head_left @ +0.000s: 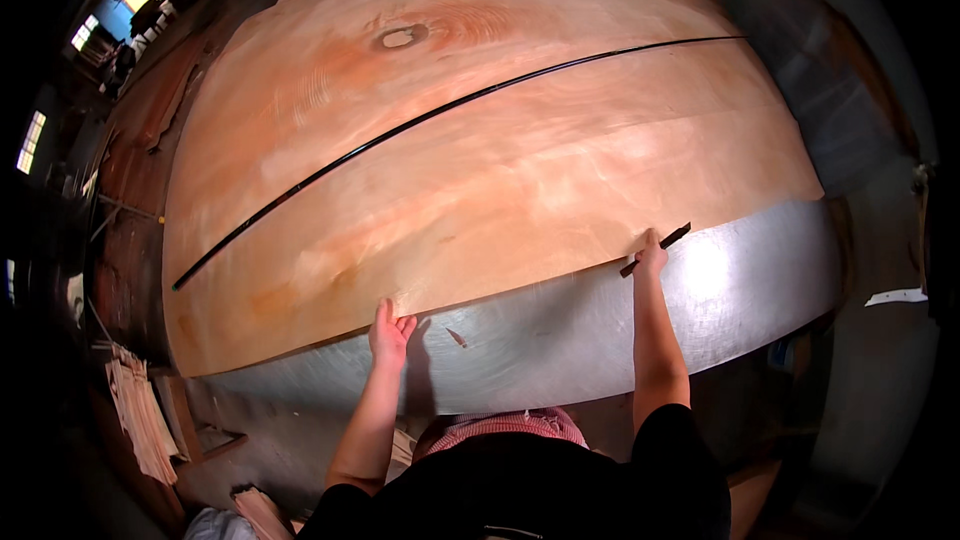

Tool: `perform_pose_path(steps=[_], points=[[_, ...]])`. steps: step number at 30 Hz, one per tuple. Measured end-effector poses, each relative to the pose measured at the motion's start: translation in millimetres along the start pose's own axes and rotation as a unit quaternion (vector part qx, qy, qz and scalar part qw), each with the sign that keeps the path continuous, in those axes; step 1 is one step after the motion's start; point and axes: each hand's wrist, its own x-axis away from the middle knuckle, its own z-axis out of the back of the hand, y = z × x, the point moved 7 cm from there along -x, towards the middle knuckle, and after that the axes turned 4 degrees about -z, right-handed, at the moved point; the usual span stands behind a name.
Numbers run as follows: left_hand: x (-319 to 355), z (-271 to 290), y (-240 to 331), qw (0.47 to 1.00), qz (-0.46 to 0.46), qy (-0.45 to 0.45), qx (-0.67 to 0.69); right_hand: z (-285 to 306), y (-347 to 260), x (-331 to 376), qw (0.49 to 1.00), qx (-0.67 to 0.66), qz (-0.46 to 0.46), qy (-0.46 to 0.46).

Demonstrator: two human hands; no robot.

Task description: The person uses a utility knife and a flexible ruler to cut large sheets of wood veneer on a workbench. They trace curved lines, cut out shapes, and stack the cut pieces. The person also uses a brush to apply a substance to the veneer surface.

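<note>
Left hand [390,333]: released, palm flat on near edge of veneer sheet [480,170]. Sheet covers most of grey counter [620,330], long axis left-right, lying away from both hands. Right hand [651,258]: at same edge, pinching thin dark strip [657,249].

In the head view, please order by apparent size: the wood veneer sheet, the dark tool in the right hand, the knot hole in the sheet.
1. Wood veneer sheet, by far the largest.
2. Dark tool and knot hole: look similar in size; the hole lies farther away, so unsure.
</note>
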Motion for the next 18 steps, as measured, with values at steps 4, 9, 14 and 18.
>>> perform_pose_path(steps=[4,9,14,18], points=[[-20,47,-21,0.997,0.002,-0.003,0.071,14,-4,1,1.0,-0.004,-0.003,-0.027],[4,61,-27,0.999,0.003,-0.007,0.044,48,-6,21,0.998,-0.024,-0.013,-0.048],[25,102,-22,0.999,-0.022,-0.011,0.048,92,8,65,0.997,-0.03,-0.024,-0.073],[57,157,-16,0.998,-0.033,-0.025,0.042,153,34,124,0.995,-0.053,-0.035,-0.077]])
